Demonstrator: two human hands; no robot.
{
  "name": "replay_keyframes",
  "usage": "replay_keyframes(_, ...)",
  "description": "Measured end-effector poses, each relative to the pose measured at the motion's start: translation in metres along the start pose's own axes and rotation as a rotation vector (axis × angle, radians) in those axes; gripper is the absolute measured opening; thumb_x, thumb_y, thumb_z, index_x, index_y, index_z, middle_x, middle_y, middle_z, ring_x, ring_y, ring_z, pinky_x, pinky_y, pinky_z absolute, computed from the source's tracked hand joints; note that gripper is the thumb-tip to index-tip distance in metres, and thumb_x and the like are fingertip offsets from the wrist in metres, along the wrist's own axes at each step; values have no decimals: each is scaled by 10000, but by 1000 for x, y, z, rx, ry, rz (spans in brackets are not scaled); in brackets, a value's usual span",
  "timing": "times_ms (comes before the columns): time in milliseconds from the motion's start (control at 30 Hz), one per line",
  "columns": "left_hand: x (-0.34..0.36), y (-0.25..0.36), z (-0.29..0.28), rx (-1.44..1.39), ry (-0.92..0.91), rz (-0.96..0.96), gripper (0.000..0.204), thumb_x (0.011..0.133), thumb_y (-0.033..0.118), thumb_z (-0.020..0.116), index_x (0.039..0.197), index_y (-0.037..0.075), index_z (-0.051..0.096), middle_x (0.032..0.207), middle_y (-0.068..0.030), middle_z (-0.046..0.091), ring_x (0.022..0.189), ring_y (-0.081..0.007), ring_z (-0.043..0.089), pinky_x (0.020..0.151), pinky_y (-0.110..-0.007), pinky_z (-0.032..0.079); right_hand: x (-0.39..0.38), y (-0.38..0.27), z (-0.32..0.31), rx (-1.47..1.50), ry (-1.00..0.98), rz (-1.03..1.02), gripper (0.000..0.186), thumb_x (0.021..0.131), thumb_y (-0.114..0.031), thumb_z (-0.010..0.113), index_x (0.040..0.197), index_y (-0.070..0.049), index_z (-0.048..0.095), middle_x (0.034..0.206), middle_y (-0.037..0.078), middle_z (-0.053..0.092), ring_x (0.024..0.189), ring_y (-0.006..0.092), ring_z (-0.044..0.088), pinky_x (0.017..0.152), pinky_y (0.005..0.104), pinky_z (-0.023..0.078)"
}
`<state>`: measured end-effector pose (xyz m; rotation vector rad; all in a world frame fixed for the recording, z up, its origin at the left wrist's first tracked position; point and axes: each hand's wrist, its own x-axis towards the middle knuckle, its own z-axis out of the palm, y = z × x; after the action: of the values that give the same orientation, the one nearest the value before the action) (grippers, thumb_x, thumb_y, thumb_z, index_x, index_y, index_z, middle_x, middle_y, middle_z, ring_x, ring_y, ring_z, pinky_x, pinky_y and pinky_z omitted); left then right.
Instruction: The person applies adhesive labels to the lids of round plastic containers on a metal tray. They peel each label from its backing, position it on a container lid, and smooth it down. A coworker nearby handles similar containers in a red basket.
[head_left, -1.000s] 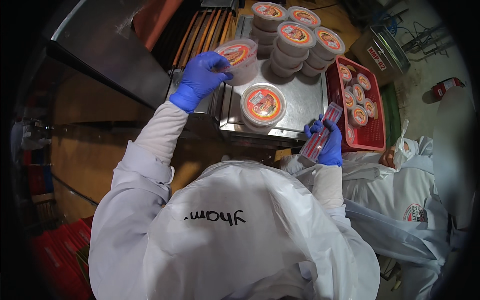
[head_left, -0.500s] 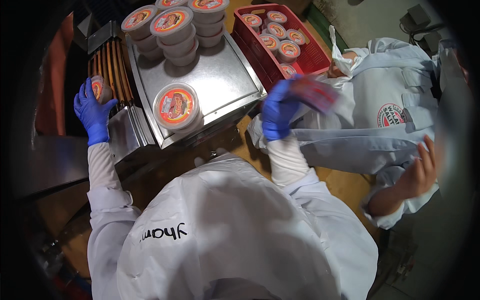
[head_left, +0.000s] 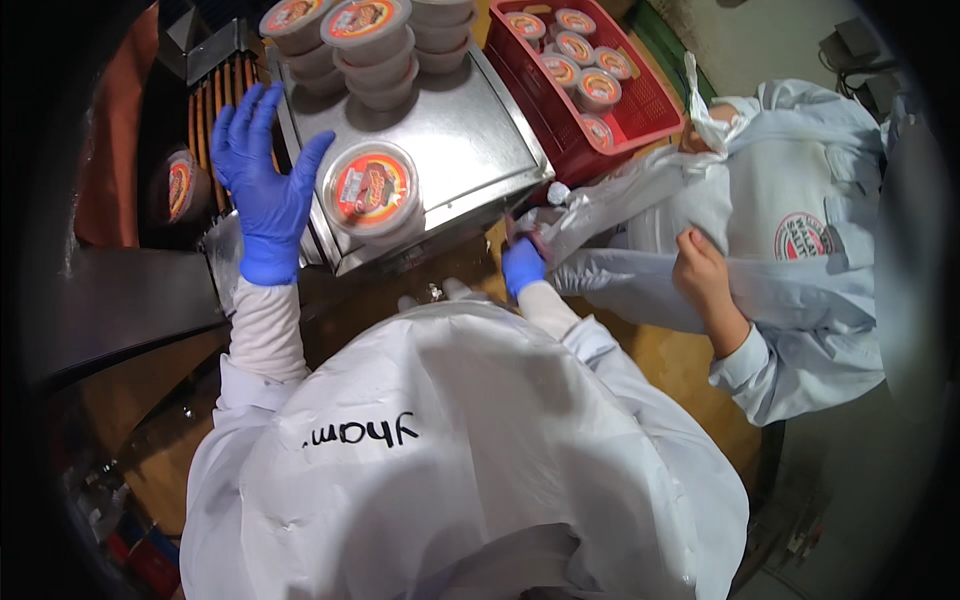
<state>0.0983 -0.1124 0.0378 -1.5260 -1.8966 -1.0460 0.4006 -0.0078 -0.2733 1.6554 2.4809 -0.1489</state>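
Observation:
My left hand [head_left: 265,180], in a blue glove, is spread open and holds nothing. It hovers over the left edge of the steel table [head_left: 470,150], just left of a round lidded tub [head_left: 375,190] with a red and orange label. Another such tub [head_left: 180,185] lies on the orange rollers further left. My right hand [head_left: 522,265], also gloved in blue, is closed below the table's near right corner. It grips a small tub [head_left: 528,237]; only a pinkish edge shows above the fingers.
Stacks of lidded tubs [head_left: 345,45] stand at the back of the table. A red crate [head_left: 655,100] holding several small tubs sits to its right. A co-worker in a pale blue coat stands at right, one bare hand [head_left: 700,268] near my right hand.
My left hand has come off the tub on the rollers and lifted open beside the table. My right hand has dropped from near the red crate to the table's corner.

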Motion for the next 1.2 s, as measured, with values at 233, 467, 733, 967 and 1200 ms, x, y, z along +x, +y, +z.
replay_keyframes(233,-33,-14,-4,-54,14,-222,495,741,279,705,1189,140,544,1248,-73,488,1207,-291,341,1009,-402,265,-21,-16,-233,1438,631,-48,295,872,-76,458,1144,36,459,949,183,610,882,269,606,805,380,461)
replay_keyframes(467,-33,-19,-5,-53,-50,-228,463,813,364,611,1200,121,537,1251,-117,477,1205,-303,345,1017,-409,253,-8,27,-25,469,42,-26,422,852,-116,476,1254,-10,400,1195,157,546,1105,301,518,900,356,410)
replay_keyframes(733,-25,22,9,-64,-146,-174,508,830,401,562,1251,125,492,1333,-111,400,1259,-330,293,1035,-440,205,12,13,-67,529,-71,76,380,830,-178,560,1183,-68,473,835,101,576,716,267,555,658,326,461)
replay_keyframes(967,-51,39,52,229,-575,-170,754,756,649,490,1380,274,298,1469,-52,182,1340,-370,126,956,-691,56,-9,29,-158,2112,-1110,98,287,912,-311,487,1063,-66,487,678,-24,386,533,70,336,489,212,292)
replay_keyframes(1200,-14,75,52,-7,-651,-64,1020,624,703,562,1395,122,236,1455,-136,180,1344,-375,108,1038,-585,94,12,12,-250,1585,-804,-404,354,906,-280,515,1158,-35,475,815,19,507,641,147,479,574,265,410)
